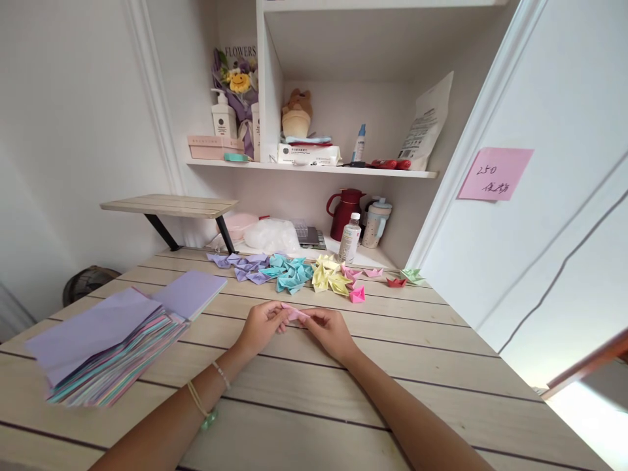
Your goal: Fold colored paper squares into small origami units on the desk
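A small piece of folded pink paper is held between my two hands, low over the slatted wooden table. My left hand pinches its left end between thumb and fingers. At the right end, the thumb and fingers of my right hand close on it; the curled fingers partly hide the paper. Beyond my hands lie folded paper boats in groups: purple, turquoise, yellow, and pink. A red boat and a green one sit farther right.
A thick stack of coloured paper and a purple pad lie at the left. A small raised shelf stands behind them. At the back are a plastic bottle, a red jug and a tumbler.
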